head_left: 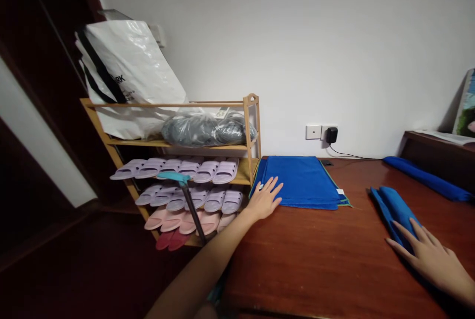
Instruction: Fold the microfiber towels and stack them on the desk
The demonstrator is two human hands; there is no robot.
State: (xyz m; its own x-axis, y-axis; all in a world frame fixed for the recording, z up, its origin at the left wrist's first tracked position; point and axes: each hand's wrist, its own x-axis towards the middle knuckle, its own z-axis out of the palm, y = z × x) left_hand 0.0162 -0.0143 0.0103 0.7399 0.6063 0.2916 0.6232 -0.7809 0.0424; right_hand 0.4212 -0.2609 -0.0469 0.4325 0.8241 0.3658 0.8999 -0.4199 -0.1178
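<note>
My left hand (264,199) lies flat with fingers spread on the near left corner of a folded blue cloth (302,181), which rests at the back left of the dark wooden table (315,259). My right hand (432,257) is open, its fingers stretched out over the near end of a second, narrower folded blue cloth (394,212) at the right side of the table. Neither hand grips anything.
A wooden shoe rack (185,170) with several rows of lilac and pink slippers stands left of the table, with a white bag (126,76) on top. A teal-topped stick (187,200) leans before it. A rolled blue cloth (423,176), a wall socket with a charger (331,135) and a raised shelf (438,148) are behind.
</note>
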